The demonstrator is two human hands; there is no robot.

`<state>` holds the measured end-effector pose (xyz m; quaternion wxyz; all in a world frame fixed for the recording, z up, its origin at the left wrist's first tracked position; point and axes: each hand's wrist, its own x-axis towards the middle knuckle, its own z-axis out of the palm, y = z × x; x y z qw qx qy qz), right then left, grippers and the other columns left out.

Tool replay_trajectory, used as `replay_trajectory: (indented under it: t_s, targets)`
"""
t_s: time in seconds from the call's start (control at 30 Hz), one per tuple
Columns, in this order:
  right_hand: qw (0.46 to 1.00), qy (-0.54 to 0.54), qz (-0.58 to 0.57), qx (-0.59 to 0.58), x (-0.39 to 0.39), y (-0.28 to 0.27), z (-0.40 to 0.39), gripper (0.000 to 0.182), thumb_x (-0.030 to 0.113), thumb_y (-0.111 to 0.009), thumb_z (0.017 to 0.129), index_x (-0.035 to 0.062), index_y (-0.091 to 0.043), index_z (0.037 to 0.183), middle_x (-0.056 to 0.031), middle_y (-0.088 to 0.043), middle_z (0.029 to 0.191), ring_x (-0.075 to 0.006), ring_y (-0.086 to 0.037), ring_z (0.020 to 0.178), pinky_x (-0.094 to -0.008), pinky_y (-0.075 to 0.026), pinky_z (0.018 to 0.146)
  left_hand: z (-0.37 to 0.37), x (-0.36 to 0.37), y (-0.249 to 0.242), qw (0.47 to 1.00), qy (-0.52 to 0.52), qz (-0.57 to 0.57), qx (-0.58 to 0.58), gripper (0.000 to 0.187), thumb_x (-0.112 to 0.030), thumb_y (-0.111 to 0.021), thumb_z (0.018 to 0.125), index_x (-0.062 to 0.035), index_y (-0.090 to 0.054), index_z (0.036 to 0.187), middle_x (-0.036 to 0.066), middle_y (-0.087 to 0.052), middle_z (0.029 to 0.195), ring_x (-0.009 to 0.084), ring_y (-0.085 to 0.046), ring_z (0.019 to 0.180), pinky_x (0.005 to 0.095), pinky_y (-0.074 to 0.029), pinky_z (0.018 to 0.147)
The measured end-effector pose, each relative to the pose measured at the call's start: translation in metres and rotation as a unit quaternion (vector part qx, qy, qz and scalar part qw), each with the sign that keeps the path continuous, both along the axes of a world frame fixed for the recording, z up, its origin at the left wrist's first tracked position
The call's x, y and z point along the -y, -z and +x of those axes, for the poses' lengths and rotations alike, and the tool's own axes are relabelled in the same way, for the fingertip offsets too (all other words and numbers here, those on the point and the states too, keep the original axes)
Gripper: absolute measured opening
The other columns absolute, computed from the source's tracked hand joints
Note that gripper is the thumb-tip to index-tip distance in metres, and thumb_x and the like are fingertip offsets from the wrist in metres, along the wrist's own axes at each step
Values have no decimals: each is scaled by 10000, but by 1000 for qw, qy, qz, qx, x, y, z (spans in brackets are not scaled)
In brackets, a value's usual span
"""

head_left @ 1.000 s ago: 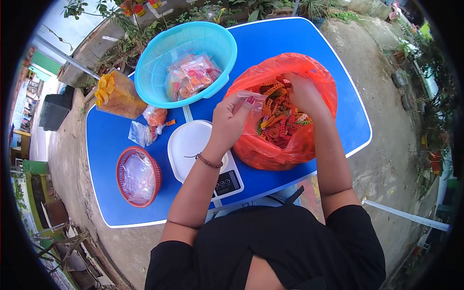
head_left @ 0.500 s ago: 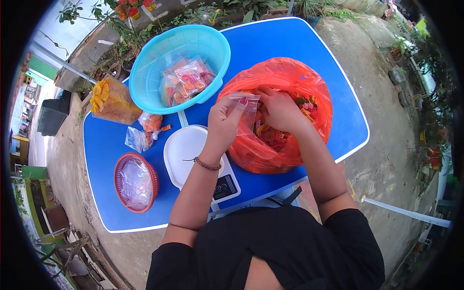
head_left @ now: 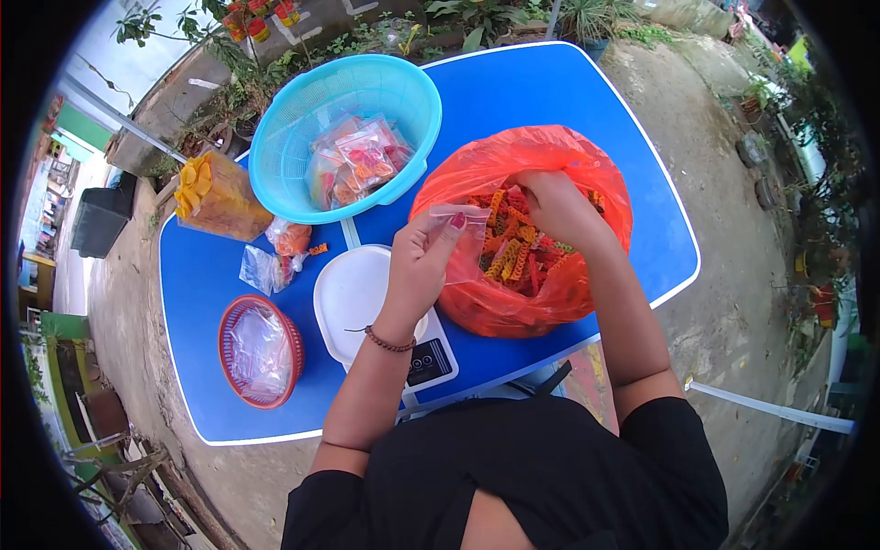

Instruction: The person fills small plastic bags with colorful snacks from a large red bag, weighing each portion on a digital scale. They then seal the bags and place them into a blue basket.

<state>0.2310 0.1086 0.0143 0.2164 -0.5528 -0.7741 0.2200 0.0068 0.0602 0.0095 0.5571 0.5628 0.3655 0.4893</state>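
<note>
risk: limp clear pouch, nine o'clock of red sack, could slip: left hand pinches only its top. sack: coloured ridged pieces, right hand inside; fingertips hidden, can't tell grip. from sack: ten o'clock, blue basket, filled packets; eight o'clock, red basket, clear bags.

Blue table, white-edged, rounded corners. An open red plastic bag sits toward the right, a white scale just left. Small red basket stands near left; turquoise basket far side; yellow-filled clear pack beside it; loose orange piece close by.
</note>
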Motion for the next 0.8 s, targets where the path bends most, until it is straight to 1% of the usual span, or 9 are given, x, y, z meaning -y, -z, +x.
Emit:
replay_trajectory:
  t_s: [0.1,0.2,0.3,0.4,0.5,0.6,0.67,0.73,0.8]
  targets:
    - [991,-7,-107,86,-13,-9,-14,342,-52,-549,809,-2,-682,1120,-227,-693,1067,-376,-664,1032,-451,-522,906,1,1,3,1000,-4,-6,2,228,-115,-533,1032,2,-683,1157,84,-717,1121,139,-643,1060,298,-480,968]
    - [974,32,-109,193,-25,4,-24,301,48,-602,825,31,-706,1106,-217,-706,1025,-369,-683,976,-429,-538,884,1,3,2,1000,-9,-4,-1,229,-102,-528,1029,4,-680,1164,83,-716,1123,141,-641,1063,299,-478,971]
    - [960,-2,-150,234,-37,18,-32,314,126,-575,885,75,-695,1170,-185,-689,1160,-352,-660,1086,-429,-534,915,2,3,2,1000,-9,-12,5,230,-96,-528,1027,5,-679,1168,82,-714,1125,141,-640,1066,299,-475,975]
    - [952,-4,-198,233,-44,25,-32,320,201,-574,902,104,-700,1179,-166,-690,1180,-343,-657,1099,-430,-532,922,2,3,3,1000,-7,-25,12,229,-95,-530,1027,4,-679,1169,81,-713,1128,140,-638,1070,298,-472,976]
    - [983,37,-161,84,-29,12,-30,319,206,-579,897,106,-705,1173,-144,-701,1172,-333,-656,1102,-441,-518,945,1,2,6,1000,-5,-28,13,226,-95,-532,1026,3,-680,1167,80,-713,1131,138,-635,1076,297,-470,978]
    - [993,21,-93,71,-32,25,-31,328,222,-587,878,118,-714,1162,-133,-706,1167,-314,-655,1114,-441,-506,961,1,6,7,999,-11,-32,8,225,-94,-533,1027,1,-681,1166,77,-713,1131,137,-634,1081,297,-469,979]
    - [977,-2,-182,112,-31,13,-31,374,272,-569,898,151,-681,1234,-121,-696,1205,-306,-670,1084,-405,-532,918,2,8,4,999,-12,-30,6,223,-93,-533,1027,-1,-682,1166,76,-713,1132,136,-633,1082,297,-469,980]
    - [962,-30,-227,147,-32,4,-30,412,321,-573,901,170,-662,1275,-118,-687,1229,-301,-670,1085,-385,-538,911,1,9,4,999,-10,-36,13,223,-93,-532,1028,-2,-682,1166,75,-714,1130,135,-634,1079,297,-469,980]
    - [955,-65,-229,177,-32,3,-27,447,369,-600,886,175,-656,1285,-125,-681,1239,-297,-655,1117,-381,-524,941,-1,9,4,999,-11,-41,15,223,-94,-532,1028,-2,-683,1164,74,-714,1130,135,-635,1076,297,-470,979]
